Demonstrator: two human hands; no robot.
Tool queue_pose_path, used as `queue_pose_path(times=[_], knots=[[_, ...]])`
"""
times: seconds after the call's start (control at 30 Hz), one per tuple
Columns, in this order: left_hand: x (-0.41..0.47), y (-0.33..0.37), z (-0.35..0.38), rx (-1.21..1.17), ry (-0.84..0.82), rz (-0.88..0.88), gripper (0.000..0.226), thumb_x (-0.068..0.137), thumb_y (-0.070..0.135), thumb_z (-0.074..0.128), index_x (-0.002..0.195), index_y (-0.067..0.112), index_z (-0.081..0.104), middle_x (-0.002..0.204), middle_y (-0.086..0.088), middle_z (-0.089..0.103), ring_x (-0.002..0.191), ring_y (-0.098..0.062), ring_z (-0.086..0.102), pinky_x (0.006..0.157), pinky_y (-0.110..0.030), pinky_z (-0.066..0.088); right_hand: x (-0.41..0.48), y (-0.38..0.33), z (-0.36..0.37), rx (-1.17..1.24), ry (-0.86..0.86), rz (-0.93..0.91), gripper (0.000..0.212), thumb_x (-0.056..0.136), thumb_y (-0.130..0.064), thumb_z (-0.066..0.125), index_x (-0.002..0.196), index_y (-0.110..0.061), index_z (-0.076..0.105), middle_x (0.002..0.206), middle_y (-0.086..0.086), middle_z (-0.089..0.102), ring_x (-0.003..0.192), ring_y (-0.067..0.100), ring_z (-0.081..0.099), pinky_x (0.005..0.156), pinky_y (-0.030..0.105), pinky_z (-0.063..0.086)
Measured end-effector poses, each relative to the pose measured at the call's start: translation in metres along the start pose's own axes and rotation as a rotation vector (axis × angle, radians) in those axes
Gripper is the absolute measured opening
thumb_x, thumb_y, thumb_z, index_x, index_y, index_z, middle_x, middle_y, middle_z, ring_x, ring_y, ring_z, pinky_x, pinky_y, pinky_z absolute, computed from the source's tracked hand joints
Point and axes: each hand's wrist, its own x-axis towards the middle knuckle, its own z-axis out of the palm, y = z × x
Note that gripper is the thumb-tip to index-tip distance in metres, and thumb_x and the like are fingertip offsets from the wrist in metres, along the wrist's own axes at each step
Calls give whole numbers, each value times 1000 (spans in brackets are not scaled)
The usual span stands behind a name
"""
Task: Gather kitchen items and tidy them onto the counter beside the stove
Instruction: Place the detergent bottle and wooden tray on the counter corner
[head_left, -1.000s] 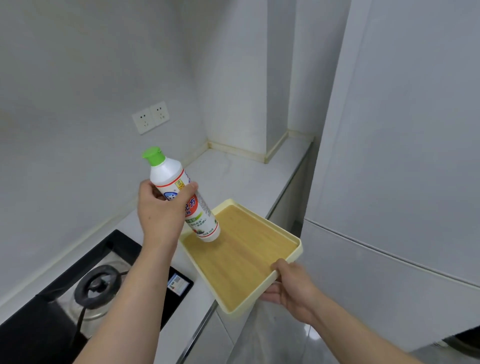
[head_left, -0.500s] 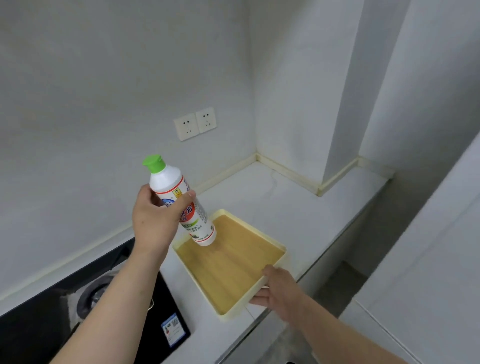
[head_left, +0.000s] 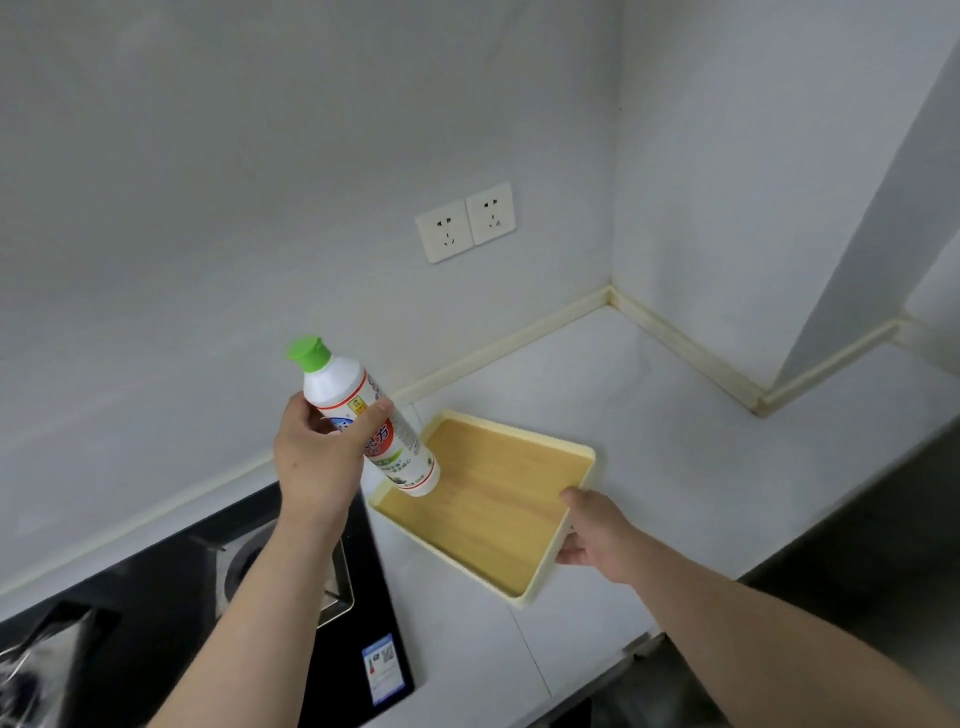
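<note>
Our left hand (head_left: 317, 457) is wrapped around a bottle (head_left: 400, 457), held tilted with its green cap (head_left: 309, 353) up and left and its base over the tray's left corner. Our right hand (head_left: 592, 535) grips the tray (head_left: 488, 509) by its right rim, thumb on top. The tray lies over the counter (head_left: 675, 441) just right of the stove (head_left: 156, 623); we cannot tell whether it rests there.
</note>
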Motion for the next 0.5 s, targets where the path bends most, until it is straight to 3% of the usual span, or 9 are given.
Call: queue_pose_path(times=[0.07, 0.13, 0.23, 0.33, 0.5], knots=[[6, -9, 4, 12, -10, -13, 43, 75, 24, 85, 111, 14, 63, 99, 2, 71, 86, -10, 70, 69, -20, 53, 16, -3, 5, -32, 123, -65, 45, 93, -38, 63, 123, -8, 47, 111, 14, 64, 94, 31, 67, 78, 46, 59], [10, -16, 9, 31, -32, -26, 44, 74, 25, 86, 110, 16, 63, 98, 3, 72, 88, -12, 70, 71, -23, 54, 23, -3, 9, -148, 245, -126, 54, 85, -26, 73, 125, -11, 40, 113, 8, 58, 99, 28, 61, 86, 41, 54], [14, -25, 12, 45, -63, -38, 44, 73, 24, 87, 110, 17, 63, 98, 2, 73, 89, -12, 71, 72, -24, 54, 35, 1, 15, -337, 309, -178, 56, 84, -4, 53, 137, -12, 36, 113, 9, 57, 100, 29, 58, 83, 36, 50], [18, -29, 16, 53, -74, -49, 44, 73, 24, 86, 111, 17, 63, 99, 4, 72, 90, -10, 70, 73, -23, 53, 50, -1, 20, -447, 315, -195, 69, 84, -3, 40, 150, -23, 29, 120, 11, 57, 104, 31, 59, 83, 36, 52], [20, -30, 13, 98, -81, -37, 41, 74, 24, 86, 108, 22, 64, 96, 8, 72, 83, -1, 68, 76, -26, 56, 69, -13, 22, -592, 318, -196, 75, 90, -5, 40, 157, -30, 17, 132, 15, 52, 112, 33, 59, 81, 31, 49]])
